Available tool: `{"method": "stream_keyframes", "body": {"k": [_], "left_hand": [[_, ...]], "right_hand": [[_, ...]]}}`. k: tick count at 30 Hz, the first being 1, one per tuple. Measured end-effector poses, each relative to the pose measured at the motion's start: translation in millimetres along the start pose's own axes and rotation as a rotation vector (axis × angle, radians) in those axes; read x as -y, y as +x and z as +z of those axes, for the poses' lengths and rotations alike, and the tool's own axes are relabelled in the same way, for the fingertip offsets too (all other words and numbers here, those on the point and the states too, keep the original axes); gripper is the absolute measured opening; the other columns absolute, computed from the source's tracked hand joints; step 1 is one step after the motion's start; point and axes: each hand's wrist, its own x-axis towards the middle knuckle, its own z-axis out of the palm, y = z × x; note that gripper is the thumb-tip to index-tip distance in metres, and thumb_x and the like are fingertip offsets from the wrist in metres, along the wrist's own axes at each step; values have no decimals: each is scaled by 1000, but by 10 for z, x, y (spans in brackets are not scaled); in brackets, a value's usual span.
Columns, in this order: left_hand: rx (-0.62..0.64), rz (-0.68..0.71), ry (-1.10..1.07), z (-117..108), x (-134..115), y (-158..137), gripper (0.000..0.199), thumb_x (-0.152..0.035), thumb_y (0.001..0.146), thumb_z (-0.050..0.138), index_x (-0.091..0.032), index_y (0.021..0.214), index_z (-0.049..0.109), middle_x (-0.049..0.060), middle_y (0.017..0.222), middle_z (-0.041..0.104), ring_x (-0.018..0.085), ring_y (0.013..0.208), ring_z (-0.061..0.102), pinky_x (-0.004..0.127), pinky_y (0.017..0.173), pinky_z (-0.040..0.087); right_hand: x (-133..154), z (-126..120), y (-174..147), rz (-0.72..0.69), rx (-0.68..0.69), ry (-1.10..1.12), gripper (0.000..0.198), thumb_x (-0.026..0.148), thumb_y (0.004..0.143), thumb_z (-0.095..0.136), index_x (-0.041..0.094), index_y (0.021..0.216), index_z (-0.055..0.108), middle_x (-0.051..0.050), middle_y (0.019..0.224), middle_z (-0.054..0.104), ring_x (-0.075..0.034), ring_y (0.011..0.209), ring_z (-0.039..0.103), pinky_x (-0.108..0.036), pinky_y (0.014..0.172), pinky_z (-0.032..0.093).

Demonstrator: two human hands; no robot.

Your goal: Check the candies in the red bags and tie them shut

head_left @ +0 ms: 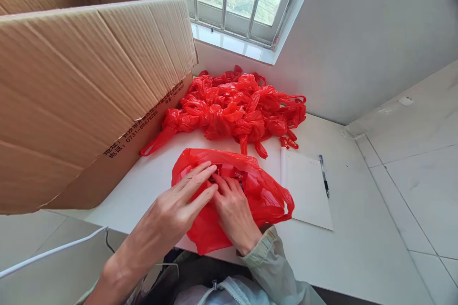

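Note:
A red plastic bag (261, 195) lies with its mouth open at the table's front edge. Over the left side of that mouth is my left hand (179, 205), its fingers stretched out and slightly apart. My right hand (234, 209) reaches into the bag from the near side, fingers bent together; whatever they hold is hidden. Small red printed packets (239, 175) show inside, just beyond my right fingers.
Behind the bag is a heap of knotted red plastic bags (232, 109), with small red packets (291, 143) beside it. A large cardboard box (89, 95) stands left. White paper (307, 186) and a pen (324, 176) lie right on the white table (358, 228). A barred window is behind.

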Motion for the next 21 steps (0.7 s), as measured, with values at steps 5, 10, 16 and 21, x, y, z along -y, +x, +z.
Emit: {"method": "stream_keyframes", "body": {"k": [5,10,16,21], "left_hand": [[-110,12,-82,-44,-53,0,38,1,90,48,-15,124,53,17,137,49,33,131,43,50,103,49],[-356,-136,77,-70,-85,-38,45,5,84,53,-23,119,60,10,129,53,30,121,51,47,98,51],[-352,-255,177,-103,-4,-141,37,-4,78,63,-31,103,68,7,123,55,32,111,56,52,85,54],[-274,-300,160,-68,54,-234,30,-19,80,64,-38,103,69,4,124,55,35,108,57,53,80,54]], "right_hand": [[-90,68,167,50,80,4,39,15,94,47,21,132,51,-12,142,48,-25,120,52,-46,101,45],[-99,-456,-96,-76,163,220,46,4,91,43,27,129,57,-4,135,58,-24,130,47,-47,107,41],[-1080,-1487,-461,312,-365,327,26,24,91,53,30,111,68,0,94,74,-17,84,69,-30,79,56],[-2402,-1303,-81,685,-130,125,26,27,83,55,14,95,74,-11,95,74,-20,85,68,-33,82,50]]}}
